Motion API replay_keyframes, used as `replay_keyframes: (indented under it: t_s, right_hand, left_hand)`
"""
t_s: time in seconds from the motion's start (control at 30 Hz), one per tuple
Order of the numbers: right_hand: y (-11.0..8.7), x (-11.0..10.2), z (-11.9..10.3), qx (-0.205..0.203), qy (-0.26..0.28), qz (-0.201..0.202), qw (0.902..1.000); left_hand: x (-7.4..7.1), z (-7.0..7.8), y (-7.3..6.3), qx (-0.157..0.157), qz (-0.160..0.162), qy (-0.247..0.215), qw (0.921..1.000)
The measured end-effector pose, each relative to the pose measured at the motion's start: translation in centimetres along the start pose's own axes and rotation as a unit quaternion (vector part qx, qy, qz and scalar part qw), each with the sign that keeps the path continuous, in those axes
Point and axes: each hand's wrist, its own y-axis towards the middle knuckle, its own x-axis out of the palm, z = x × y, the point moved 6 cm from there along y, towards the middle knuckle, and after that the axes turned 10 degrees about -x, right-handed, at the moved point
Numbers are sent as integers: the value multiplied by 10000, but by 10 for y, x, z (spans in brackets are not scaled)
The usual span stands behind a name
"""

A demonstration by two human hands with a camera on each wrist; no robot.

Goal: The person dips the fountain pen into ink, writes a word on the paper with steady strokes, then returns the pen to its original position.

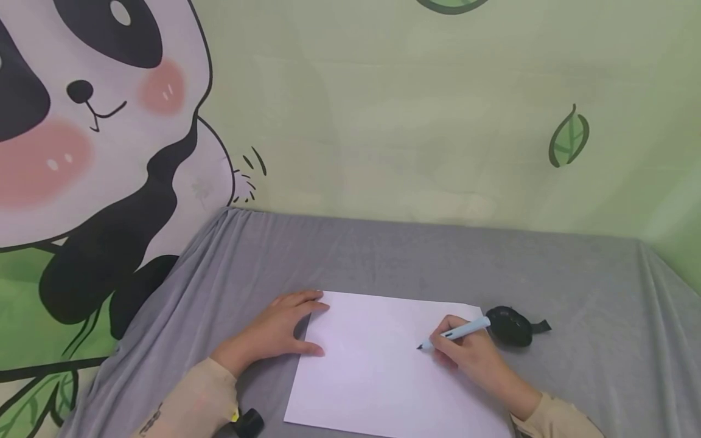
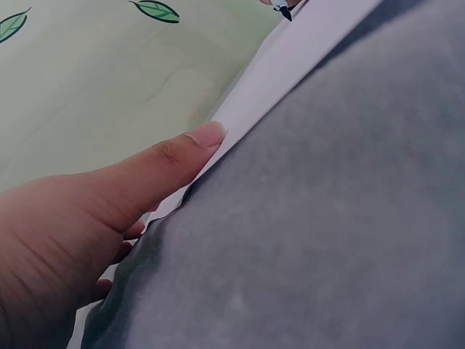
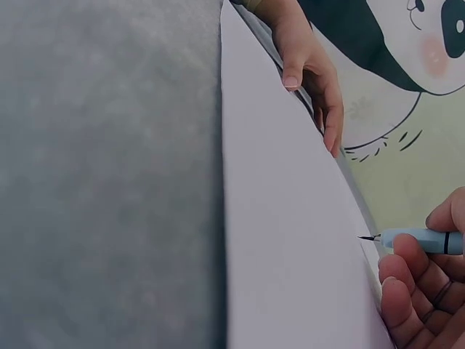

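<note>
A blank white sheet of paper point(image 1: 378, 365) lies on a grey cloth. My right hand point(image 1: 471, 356) pinches a light blue fountain pen point(image 1: 467, 328) between thumb and fingers, its back end pointing up to the right. In the right wrist view the pen's bare dark nib point(image 3: 368, 238) shows close over the paper. My left hand point(image 1: 276, 328) rests at the paper's left edge with thumb and fingers spread apart. From the left wrist view, the thumb point(image 2: 178, 154) lies on the paper's margin, while the other fingers are mostly hidden behind the hand.
Right of the paper sits a rounded black object point(image 1: 509, 326) with a short strap-like tab. Near the left sleeve stands a black cylindrical thing point(image 1: 250, 423), partly cut off by the frame. Behind the grey cloth point(image 1: 356, 255) rises a wall point(image 1: 383, 121) painted with a panda and leaves.
</note>
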Motion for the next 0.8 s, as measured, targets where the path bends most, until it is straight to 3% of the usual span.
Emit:
replay_keyframes:
  t_s: [0.33, 0.8]
  right_hand:
    - [-3, -4, 1, 69, -126, -49, 9999]
    - [-6, -7, 2, 120, -265, -51, 9996]
  left_hand:
    - [0, -1, 0, 71, 101, -28, 9999]
    - [1, -1, 0, -72, -52, -90, 9999]
